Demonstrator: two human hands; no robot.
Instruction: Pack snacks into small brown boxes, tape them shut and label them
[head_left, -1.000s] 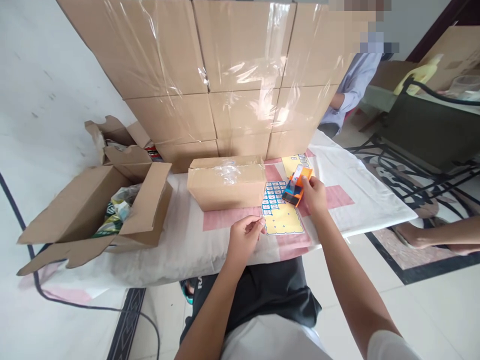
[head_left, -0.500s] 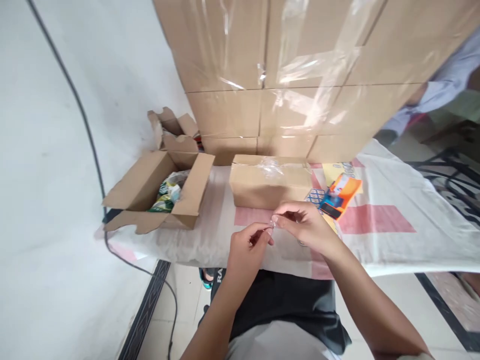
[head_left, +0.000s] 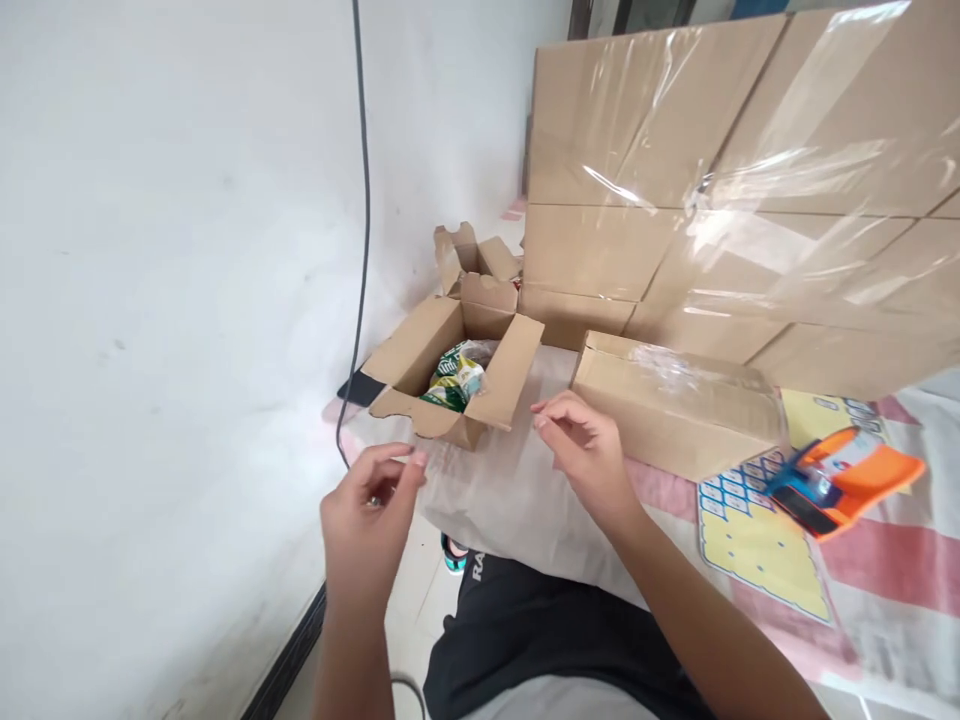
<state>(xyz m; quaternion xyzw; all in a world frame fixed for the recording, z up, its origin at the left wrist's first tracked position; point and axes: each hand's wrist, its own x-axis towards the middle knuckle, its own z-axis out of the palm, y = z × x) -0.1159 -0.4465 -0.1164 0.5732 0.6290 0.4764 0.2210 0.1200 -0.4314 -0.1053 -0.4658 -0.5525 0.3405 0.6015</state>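
Note:
My left hand (head_left: 371,515) is raised over the table's near left edge, thumb and index finger pinched together. Faint clear streaks show beside its fingertips; whether it holds a piece of clear film or tape I cannot make out. My right hand (head_left: 589,455) hovers left of a closed cardboard box (head_left: 675,415), its thumb and fingertips also pinched; anything between them is too small to see. Clear tape (head_left: 664,368) glints on top of that box. Between and beyond my hands stands an open cardboard box (head_left: 510,375) holding green-and-yellow packets (head_left: 454,380).
An orange and blue tape dispenser (head_left: 862,485) lies on a yellow patterned sheet (head_left: 765,560) at the right. Stacked cartons (head_left: 600,250) wrapped in clear film rise behind. Another opened box (head_left: 487,260) sits at the back. A black cable (head_left: 365,200) hangs along the white wall.
My hands, close together over a small clear piece before, have separated; the left moved further left towards the open box's near side. The view has turned left.

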